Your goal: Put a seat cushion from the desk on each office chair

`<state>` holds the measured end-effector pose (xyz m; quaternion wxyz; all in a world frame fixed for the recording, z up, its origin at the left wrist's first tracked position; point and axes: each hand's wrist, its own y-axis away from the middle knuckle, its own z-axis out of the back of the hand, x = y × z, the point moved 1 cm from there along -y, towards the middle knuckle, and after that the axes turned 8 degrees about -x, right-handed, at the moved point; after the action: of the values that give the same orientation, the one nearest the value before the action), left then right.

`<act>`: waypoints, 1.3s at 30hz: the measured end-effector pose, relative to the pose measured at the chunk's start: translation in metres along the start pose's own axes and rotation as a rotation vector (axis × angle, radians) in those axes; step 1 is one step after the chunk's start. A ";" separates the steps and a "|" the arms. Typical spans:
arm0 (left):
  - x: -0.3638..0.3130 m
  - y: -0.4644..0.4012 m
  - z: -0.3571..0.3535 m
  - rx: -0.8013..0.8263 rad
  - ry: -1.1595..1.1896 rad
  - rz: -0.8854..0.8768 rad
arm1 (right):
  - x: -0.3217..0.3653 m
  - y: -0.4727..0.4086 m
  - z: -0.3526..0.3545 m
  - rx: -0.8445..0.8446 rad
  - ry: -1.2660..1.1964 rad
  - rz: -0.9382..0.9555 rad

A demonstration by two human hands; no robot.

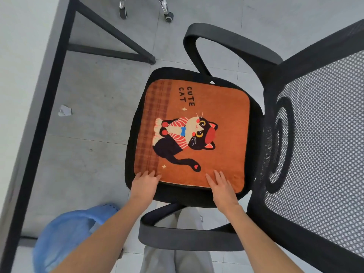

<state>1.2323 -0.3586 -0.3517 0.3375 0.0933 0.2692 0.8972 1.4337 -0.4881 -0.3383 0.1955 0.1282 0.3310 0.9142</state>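
An orange seat cushion (212, 119) with a black cat and the words "CUTE CAT" lies flat on the black seat of an office chair (232, 44). The chair's mesh back (323, 134) stands to the right, with an armrest on the far side and another on the near side. My left hand (144, 185) rests on the cushion's near left corner, its fingers curled over the edge. My right hand (222, 186) lies flat on the near edge with fingers spread. Neither hand lifts the cushion.
A white desk (17, 75) with a black frame runs along the left. A blue-lined waste bin (65, 239) stands at lower left. A crumpled paper scrap (64, 110) lies on the grey floor. Castors of another chair (145, 12) show at the top.
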 end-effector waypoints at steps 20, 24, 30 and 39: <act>-0.018 0.148 0.200 -0.297 1.229 0.254 | 0.070 0.144 0.188 -0.462 -0.838 0.012; -0.010 0.247 0.232 -0.410 1.415 0.309 | 0.082 0.222 0.222 -0.423 -1.088 0.126; -0.003 0.356 0.219 -0.633 1.682 0.520 | 0.080 0.263 0.215 -0.174 -0.939 0.301; -0.076 0.435 0.172 -1.279 1.804 1.059 | 0.111 0.247 0.205 0.176 -0.513 0.673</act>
<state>1.1080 -0.6088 0.0304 -0.3911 -0.6460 -0.1537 0.6372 1.3424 -0.4994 -0.0120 -0.0491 0.4681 0.2884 0.8338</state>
